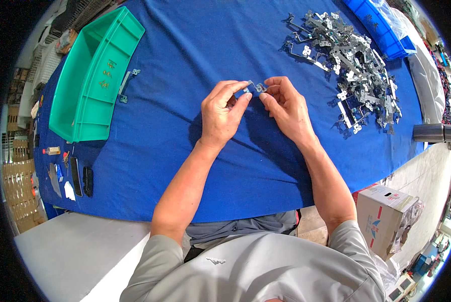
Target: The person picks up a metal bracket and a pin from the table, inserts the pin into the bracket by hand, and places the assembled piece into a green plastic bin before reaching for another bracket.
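Observation:
Above the middle of the blue cloth, a small silvery metal bracket (258, 87) is held between my two hands. My left hand (221, 111) pinches its left end between thumb and fingers. At the right end, the thumb and forefinger of my right hand (289, 109) are closed on it as well. Part of the bracket is hidden behind my fingertips. To the right lies a large heap of similar metal brackets (359, 70). A single long bracket (126, 86) rests on the cloth beside the green bin (92, 100).
A blue tray (379, 30) with plastic wrap stands at the back right. A metal flask (433, 133) lies at the right edge. Near the left edge are a small bottle (51, 150), a dark phone-like slab (75, 175) and a black case (88, 181). A carton (384, 216) stands below right.

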Available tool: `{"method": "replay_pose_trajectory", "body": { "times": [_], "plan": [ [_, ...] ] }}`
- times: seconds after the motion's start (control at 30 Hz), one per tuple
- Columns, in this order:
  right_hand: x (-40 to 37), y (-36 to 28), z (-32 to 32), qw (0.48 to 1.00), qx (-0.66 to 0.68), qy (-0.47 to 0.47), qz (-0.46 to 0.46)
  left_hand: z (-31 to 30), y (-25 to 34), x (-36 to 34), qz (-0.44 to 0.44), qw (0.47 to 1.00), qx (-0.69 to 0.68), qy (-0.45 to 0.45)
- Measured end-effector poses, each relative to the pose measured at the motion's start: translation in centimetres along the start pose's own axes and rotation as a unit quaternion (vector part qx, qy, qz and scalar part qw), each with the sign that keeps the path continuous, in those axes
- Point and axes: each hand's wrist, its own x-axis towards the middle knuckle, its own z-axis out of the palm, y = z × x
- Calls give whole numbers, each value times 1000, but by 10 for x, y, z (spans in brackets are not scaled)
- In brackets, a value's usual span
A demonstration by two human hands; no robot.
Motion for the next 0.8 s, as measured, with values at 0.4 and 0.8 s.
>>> {"method": "replay_pose_trajectory", "body": {
  "times": [0.4, 0.8],
  "plan": [
    [3, 1, -5, 996, -13, 67, -49, 0, 1, -1, 0, 1000, 10, -27],
    [-1, -5, -4, 993, 66, -58, 74, 2, -14, -4, -75, 996, -41, 5]
  ]
}}
